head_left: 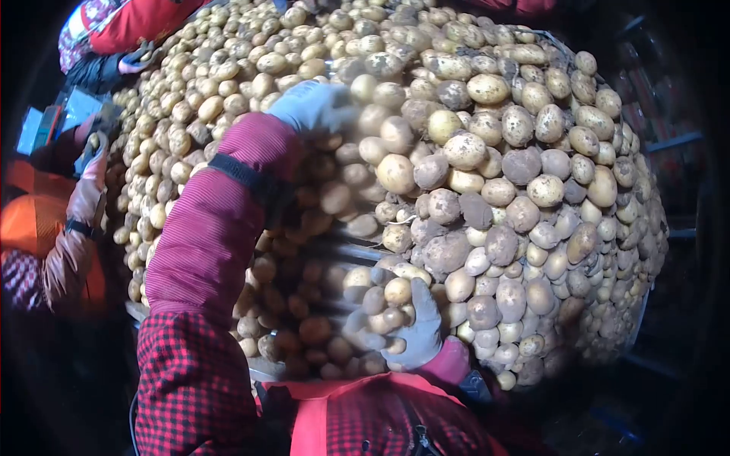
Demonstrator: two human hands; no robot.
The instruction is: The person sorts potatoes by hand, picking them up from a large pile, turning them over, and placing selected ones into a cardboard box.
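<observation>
A large heap of potatoes (464,150) fills the view, many of them dusted with soil. My left hand (313,106), in a pale grey-blue glove, reaches across to the heap's upper middle. Motion blurs its fingers, so whether they grip a potato cannot be told. Near my body, my right hand (411,334) is in a similar glove and curls around several small potatoes (386,308). Its thumb points up beside them, and part of its fingers is blurred. Between my hands, a gap among the potatoes exposes a metal slat (357,251).
Another person's gloved hand (93,156) is at the heap's left edge, below a blue box (80,109). At the upper left, a second person's hand (137,58) touches the potatoes. A red sleeve (513,6) shows at the top. Potatoes slope down to the right.
</observation>
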